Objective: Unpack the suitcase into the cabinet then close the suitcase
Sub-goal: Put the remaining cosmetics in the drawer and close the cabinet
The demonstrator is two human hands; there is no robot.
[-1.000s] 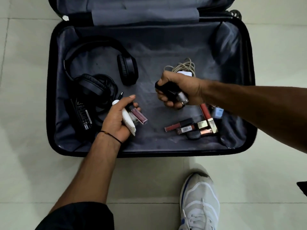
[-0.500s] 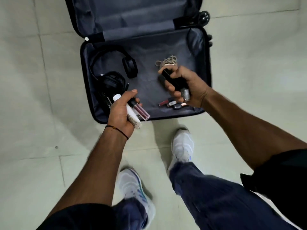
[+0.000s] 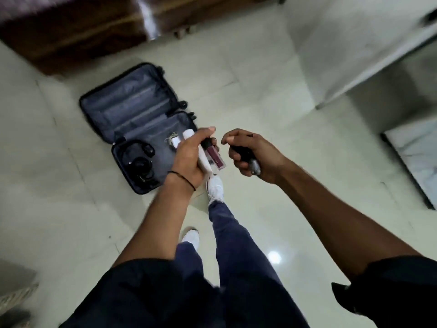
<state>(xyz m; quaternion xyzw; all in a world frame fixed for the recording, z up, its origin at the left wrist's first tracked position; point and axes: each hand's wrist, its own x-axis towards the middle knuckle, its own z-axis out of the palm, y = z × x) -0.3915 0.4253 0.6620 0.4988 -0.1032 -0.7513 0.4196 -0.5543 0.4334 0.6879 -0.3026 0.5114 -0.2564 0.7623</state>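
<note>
Near the middle of the frame, the left hand (image 3: 189,159) is curled round two things: a white tube (image 3: 203,159) and a little bottle of dark red lip gloss (image 3: 214,158) with a black cap. A thin black band (image 3: 182,177) sits on that wrist. Just to the right, the right hand (image 3: 256,151) is clenched round a small dark thing (image 3: 255,166) with a shiny silver end. It is too hidden to say what it is. The two hands are close but not touching.

Left of the hands and a bit higher, the suitcase (image 3: 127,107) lies wide open on the pale floor (image 3: 272,114). Its grey-lined lid half points to the upper left. Black headphones (image 3: 139,162) lie in the lower half. A bundle of pale cord (image 3: 171,139) with a white plug lies there too, next to the top of the left hand. Two white shoes (image 3: 215,188) and blue trousers (image 3: 227,233) show below the hands. Dark brown wood furniture (image 3: 71,31) fills the upper left, all blurry.
</note>
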